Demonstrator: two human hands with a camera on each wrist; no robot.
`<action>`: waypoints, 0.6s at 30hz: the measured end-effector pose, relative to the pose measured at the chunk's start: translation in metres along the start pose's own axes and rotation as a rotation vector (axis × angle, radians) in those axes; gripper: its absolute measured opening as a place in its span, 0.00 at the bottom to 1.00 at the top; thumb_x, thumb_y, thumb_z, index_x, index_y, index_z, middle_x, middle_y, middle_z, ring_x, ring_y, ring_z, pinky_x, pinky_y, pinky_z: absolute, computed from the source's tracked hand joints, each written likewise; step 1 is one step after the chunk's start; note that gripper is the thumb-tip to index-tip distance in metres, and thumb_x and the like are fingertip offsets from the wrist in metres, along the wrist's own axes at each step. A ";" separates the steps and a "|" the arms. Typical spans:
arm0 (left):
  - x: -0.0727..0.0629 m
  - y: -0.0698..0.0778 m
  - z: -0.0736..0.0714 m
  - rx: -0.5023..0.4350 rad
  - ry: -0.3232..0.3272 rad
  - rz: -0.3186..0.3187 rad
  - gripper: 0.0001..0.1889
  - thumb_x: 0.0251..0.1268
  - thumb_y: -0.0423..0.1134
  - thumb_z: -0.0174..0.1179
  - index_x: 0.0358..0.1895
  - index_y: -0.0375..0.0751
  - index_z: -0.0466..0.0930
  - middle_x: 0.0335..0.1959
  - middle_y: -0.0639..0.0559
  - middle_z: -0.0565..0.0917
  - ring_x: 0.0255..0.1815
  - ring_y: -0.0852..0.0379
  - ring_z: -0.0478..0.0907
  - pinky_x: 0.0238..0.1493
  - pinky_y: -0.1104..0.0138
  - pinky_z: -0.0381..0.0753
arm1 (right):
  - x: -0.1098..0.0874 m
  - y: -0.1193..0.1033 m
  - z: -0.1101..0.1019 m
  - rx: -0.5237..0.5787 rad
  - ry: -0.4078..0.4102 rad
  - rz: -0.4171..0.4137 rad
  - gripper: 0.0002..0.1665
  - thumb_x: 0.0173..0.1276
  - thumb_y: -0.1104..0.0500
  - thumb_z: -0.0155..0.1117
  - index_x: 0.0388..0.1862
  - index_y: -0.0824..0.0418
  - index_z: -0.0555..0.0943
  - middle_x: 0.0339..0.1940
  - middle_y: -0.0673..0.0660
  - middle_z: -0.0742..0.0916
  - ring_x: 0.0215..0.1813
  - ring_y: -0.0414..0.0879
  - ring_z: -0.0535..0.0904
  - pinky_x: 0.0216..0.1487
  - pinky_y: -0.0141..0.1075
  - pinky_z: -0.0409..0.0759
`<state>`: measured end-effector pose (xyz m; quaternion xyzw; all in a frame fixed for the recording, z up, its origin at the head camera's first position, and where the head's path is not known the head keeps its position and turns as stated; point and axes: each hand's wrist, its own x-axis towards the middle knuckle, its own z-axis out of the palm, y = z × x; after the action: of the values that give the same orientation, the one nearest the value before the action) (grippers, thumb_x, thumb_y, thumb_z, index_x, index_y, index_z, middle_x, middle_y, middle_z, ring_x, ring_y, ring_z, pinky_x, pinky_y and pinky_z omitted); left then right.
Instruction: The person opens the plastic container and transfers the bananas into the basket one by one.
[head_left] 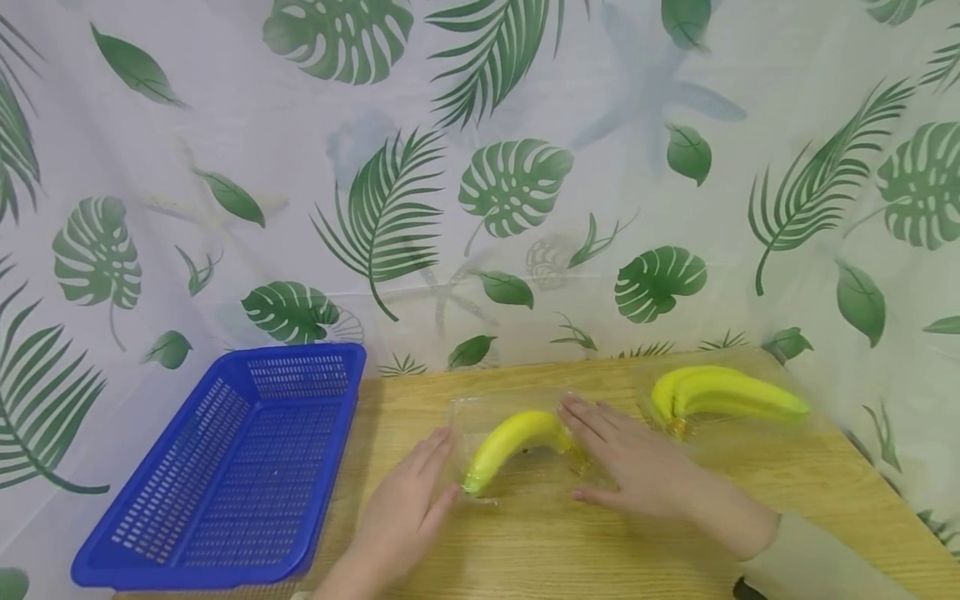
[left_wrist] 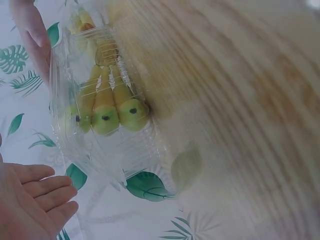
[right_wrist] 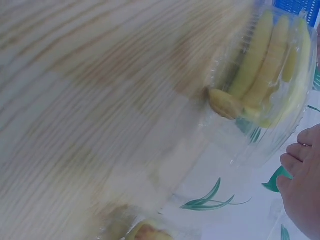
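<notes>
A clear plastic box (head_left: 461, 412) with bananas (head_left: 517, 437) inside sits on the wooden table between my hands. In the left wrist view, several green banana tips (left_wrist: 105, 119) show through the plastic. My left hand (head_left: 405, 500) is at the box's left side, its fingers extended. On the opposite side, my right hand (head_left: 637, 467) has fairly straight fingers at the box's right edge. Both wrist views show a small gap between the near hand and the box, so firm contact cannot be told. The stem end (right_wrist: 225, 103) is visible in the right wrist view.
Left of the hands stands a blue perforated basket (head_left: 247, 467) without contents. A second clear box with bananas (head_left: 727, 396) lies at the back right. The wooden table (head_left: 525, 550) meets a leaf-printed cloth (head_left: 525, 325) behind and at the sides.
</notes>
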<state>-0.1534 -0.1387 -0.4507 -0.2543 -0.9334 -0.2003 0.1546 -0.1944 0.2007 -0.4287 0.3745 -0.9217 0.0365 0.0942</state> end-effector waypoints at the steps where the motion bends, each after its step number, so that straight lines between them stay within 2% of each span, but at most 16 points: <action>1: 0.000 0.000 0.000 -0.010 0.013 -0.014 0.28 0.81 0.42 0.55 0.77 0.32 0.69 0.77 0.37 0.75 0.77 0.38 0.74 0.77 0.45 0.75 | 0.001 -0.001 0.000 -0.001 0.009 -0.009 0.57 0.76 0.27 0.56 0.87 0.64 0.56 0.87 0.64 0.63 0.84 0.63 0.64 0.82 0.57 0.68; 6: -0.001 0.001 -0.001 -0.091 0.074 -0.083 0.24 0.81 0.38 0.55 0.74 0.33 0.74 0.73 0.37 0.79 0.73 0.38 0.77 0.75 0.45 0.78 | 0.006 -0.005 -0.001 0.019 0.035 -0.033 0.57 0.77 0.25 0.52 0.85 0.66 0.58 0.86 0.65 0.65 0.84 0.64 0.65 0.82 0.58 0.68; 12: -0.004 -0.001 -0.001 -0.220 0.095 -0.151 0.21 0.85 0.38 0.49 0.72 0.32 0.76 0.70 0.36 0.82 0.71 0.36 0.79 0.73 0.43 0.78 | 0.012 -0.013 -0.005 0.041 0.008 -0.040 0.57 0.76 0.27 0.55 0.85 0.67 0.58 0.86 0.65 0.64 0.84 0.64 0.64 0.84 0.58 0.64; 15: -0.005 -0.003 0.000 -0.309 0.098 -0.193 0.21 0.88 0.38 0.45 0.71 0.32 0.77 0.69 0.36 0.82 0.70 0.35 0.79 0.73 0.41 0.78 | 0.015 -0.018 -0.006 0.040 -0.009 -0.047 0.57 0.76 0.29 0.58 0.85 0.67 0.57 0.86 0.66 0.64 0.85 0.64 0.63 0.85 0.58 0.63; 18: -0.006 -0.005 -0.001 -0.440 0.092 -0.251 0.22 0.90 0.39 0.41 0.70 0.32 0.78 0.69 0.37 0.83 0.71 0.35 0.79 0.74 0.40 0.76 | 0.016 -0.023 -0.006 0.046 -0.011 -0.060 0.57 0.76 0.30 0.60 0.86 0.67 0.57 0.86 0.65 0.65 0.85 0.63 0.63 0.85 0.58 0.64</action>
<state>-0.1508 -0.1457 -0.4543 -0.1549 -0.8835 -0.4277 0.1117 -0.1885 0.1737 -0.4191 0.4044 -0.9094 0.0529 0.0816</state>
